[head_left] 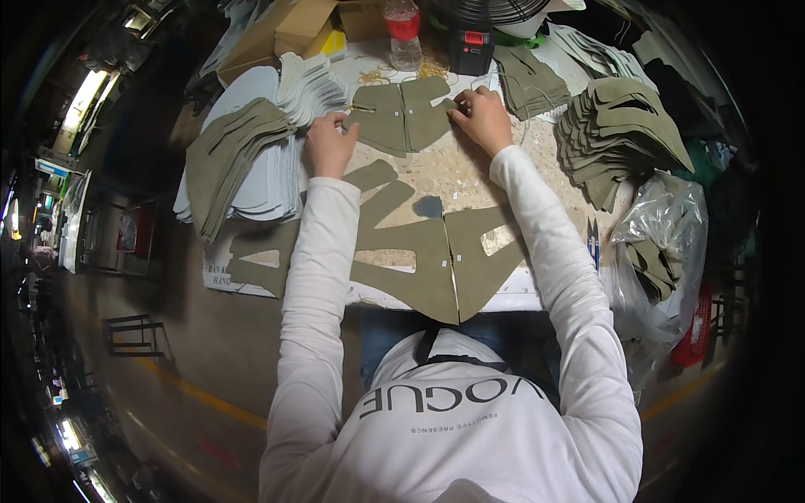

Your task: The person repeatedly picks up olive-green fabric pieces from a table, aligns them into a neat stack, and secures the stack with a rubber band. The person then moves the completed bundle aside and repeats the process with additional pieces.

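Two olive cut pieces (384, 126) lie side by side at the far middle of the table, small white stickers on them. My left hand (329, 144) has thumb and fingers closed at their left edge. At the right edge, the fingers of my right hand (484, 120) are bent together on the outer tip. Closer to me, larger olive cut pieces (419, 277) with cut-out slots are spread flat, partly under my forearms. Their middle edges meet, and the points hang past the table's near edge. A small dark grey patch (428, 206) shows just above them.
Stacks of olive pieces (620, 126) and white pieces (251, 184) flank the work area. A plastic bottle (404, 38), a cardboard box (277, 38) and a black device (471, 52) stand at the back. At right are blue-handled scissors (593, 243) and a clear plastic bag (662, 226).
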